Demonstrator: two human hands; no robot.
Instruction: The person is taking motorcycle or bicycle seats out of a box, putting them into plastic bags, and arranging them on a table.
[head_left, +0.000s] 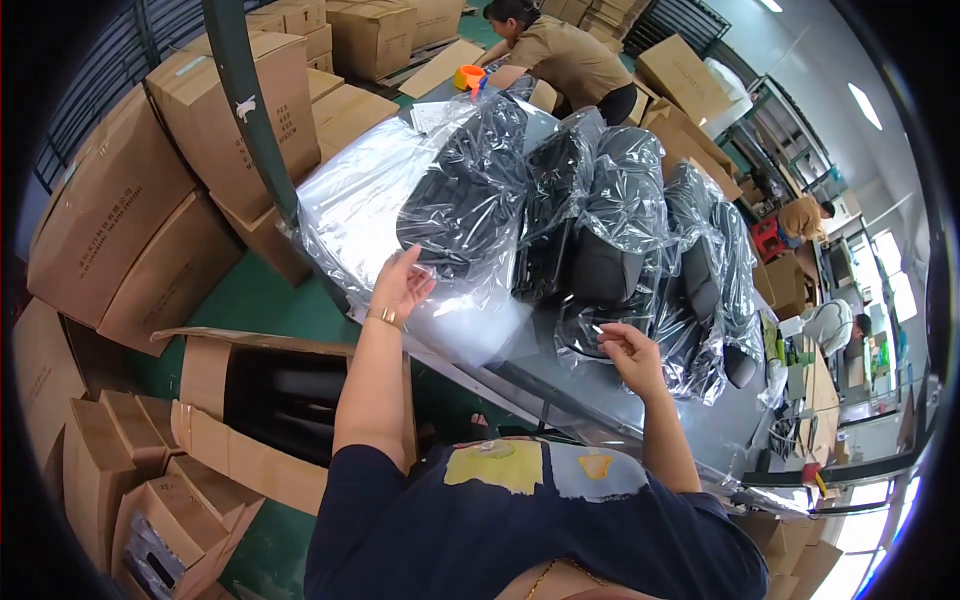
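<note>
My left hand [402, 287] is by the near left edge of a black padded item in a clear plastic bag [465, 190]. Its fingers are loosely curled and apart, with no held thing visible, and loose film spreads beneath and beside it. Over the table's near side, my right hand [634, 357] has its fingertips drawn together at a small whitish bit too small to name. Just beyond it lies another bagged black padded piece [606, 268]. Several similar bagged black items stand in a row to the right, their exact kind unclear under the shiny plastic.
An open carton [250, 420] with black contents stands on the green floor at my left. Stacked cartons [120, 220] and a dark green post [250, 110] rise beyond. Across the table [350, 190] a person [565, 60] bends near an orange tape roll [469, 77].
</note>
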